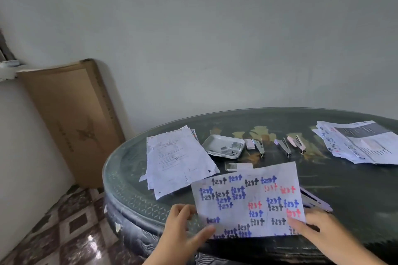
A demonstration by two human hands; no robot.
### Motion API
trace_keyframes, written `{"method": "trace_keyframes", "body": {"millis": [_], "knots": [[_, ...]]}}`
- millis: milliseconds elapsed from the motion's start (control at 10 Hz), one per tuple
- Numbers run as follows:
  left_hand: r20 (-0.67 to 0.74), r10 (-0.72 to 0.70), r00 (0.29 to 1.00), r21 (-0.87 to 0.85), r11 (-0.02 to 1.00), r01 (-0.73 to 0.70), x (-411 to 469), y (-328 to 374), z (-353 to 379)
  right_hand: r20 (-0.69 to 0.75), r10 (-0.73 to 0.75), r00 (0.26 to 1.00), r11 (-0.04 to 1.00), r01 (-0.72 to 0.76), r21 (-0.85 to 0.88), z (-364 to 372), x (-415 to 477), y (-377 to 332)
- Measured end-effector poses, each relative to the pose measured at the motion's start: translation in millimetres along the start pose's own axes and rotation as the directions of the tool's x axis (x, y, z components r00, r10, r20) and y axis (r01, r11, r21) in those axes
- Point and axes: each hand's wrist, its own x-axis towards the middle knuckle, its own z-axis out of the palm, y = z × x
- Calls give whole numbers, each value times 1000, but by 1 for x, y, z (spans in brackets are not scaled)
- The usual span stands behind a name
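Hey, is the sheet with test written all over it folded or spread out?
Spread out: the sheet shows one full unfolded face, left hand and right hand holding its near corners.

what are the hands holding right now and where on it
A sheet of paper covered in handwritten "test" words: the left hand pinches its lower left corner, the right hand its lower right corner.
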Motion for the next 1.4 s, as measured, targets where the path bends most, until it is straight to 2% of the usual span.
{"method": "trace_keyframes", "body": {"millis": [100, 200, 300, 400, 500, 600, 700, 800, 900, 1000, 1200, 1400], "knots": [[-51, -112, 992, -60, 992, 108, 7, 3, 16, -56, 176, 983, 984, -175, 33, 2, -10, -4], [-113, -166, 980, -22, 986, 164, 13, -1, 25, -178, 186, 966, 983, -183, 34, 12, -7, -14], [-167, -195, 966, -30, 981, 193, 18, -1, 33, -254, 162, 954, 983, -177, -41, 23, -4, -11], [-246, -135, 960, 38, 988, 149, 21, -1, 43, -323, 13, 946, 920, -138, -367, 34, -4, -6], [-319, 25, 947, 370, 924, 100, 23, -6, 59, -359, -182, 915, 828, -54, -558, 44, 3, 2], [-292, 116, 949, 510, 858, 52, 31, -12, 71, -324, -242, 915, 811, 7, -584, 54, 13, 6], [-289, 308, 906, 550, 829, -106, 42, -8, 84, -284, -258, 923, 798, 37, -602, 65, 27, -1], [-109, 312, 944, 548, 811, -205, 52, 13, 93, -222, -188, 957, 809, 22, -588, 72, 40, -22], [72, 150, 986, 509, 845, -166, 65, 15, 103, -56, -84, 995, 822, 37, -568, 78, 53, -26], [114, 41, 993, 576, 812, -100, 66, 11, 101, -40, 24, 999, 772, -44, -634, 77, 53, -21], [45, -13, 999, 598, 801, -16, 58, -9, 73, -107, 152, 983, 785, -186, -590, 58, 39, -3], [25, -25, 999, 580, 815, 6, 54, -17, 63, -177, 200, 964, 766, -266, -586, 60, 38, -4]]}}
